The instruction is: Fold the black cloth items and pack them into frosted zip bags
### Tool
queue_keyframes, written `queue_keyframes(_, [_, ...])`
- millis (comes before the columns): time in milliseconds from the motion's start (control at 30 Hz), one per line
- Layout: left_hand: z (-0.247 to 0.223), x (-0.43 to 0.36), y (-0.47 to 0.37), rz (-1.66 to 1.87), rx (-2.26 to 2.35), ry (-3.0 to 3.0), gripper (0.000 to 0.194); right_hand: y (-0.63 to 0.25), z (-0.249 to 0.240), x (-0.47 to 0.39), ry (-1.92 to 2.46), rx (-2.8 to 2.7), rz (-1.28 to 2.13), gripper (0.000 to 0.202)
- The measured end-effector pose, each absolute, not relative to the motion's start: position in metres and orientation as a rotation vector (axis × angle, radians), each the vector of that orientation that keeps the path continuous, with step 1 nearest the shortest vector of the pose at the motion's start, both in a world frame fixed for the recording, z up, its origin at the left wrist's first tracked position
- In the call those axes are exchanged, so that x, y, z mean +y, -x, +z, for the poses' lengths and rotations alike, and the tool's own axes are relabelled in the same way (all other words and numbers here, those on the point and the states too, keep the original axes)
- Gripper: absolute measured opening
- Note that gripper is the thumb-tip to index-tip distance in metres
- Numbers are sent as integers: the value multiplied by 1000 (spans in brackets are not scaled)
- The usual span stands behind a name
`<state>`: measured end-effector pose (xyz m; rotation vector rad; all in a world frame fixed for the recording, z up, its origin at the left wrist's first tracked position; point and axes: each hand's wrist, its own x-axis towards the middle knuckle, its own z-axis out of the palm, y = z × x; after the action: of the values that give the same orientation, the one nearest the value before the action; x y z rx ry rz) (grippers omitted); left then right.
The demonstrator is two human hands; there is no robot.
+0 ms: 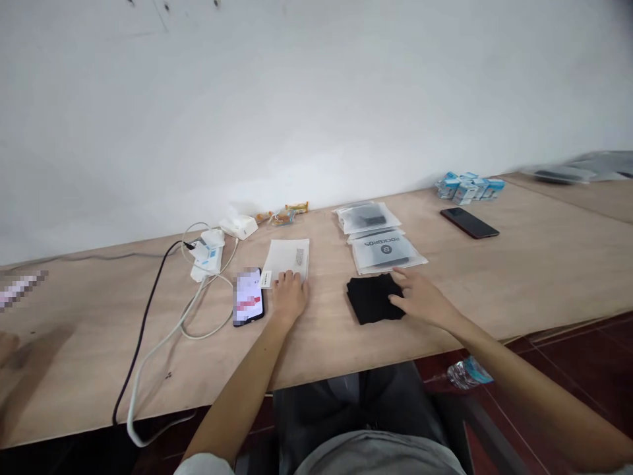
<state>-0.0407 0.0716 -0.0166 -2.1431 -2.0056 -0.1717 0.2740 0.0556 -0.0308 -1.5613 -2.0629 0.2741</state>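
My left hand [290, 300] rests on the lower part of a flat frosted plastic bag [287, 254], which has a small white label at its lower left corner. Its fingers lie over the bag; I see no grip around it. At the right edge of a folded black cloth [374, 300] is my right hand [419, 295], thumb and forefinger apart, the thumb tip touching or just over the fabric. Behind the cloth lies a stack of frosted bags [388, 251]; the front one reads ROCKBROS and dark contents show through.
Left of the bag lie a lit phone [248, 297], a power strip [208, 257] with cables, and a tissue pack [240, 225]. Wrapped snacks [284, 216] sit by the wall. Rightward are a dark phone [469, 222] and small blue boxes [467, 188]. Another person's hand [7, 346] shows far left.
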Motion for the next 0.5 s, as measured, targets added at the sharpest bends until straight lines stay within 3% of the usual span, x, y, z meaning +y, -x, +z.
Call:
queue_keyframes(133, [-10,72,36,-147,-1994,2153,28,-287,-3,35,1717,-1915,47,18])
queue_keyframes(300, [8,40,10,-434,-1770,2216,28,-251,38,17,1250,-2071,243,30])
queue_keyframes(500, [21,-10,-24,-675,-1594,2350,27,-264,23,15,1310,-2065,234,29])
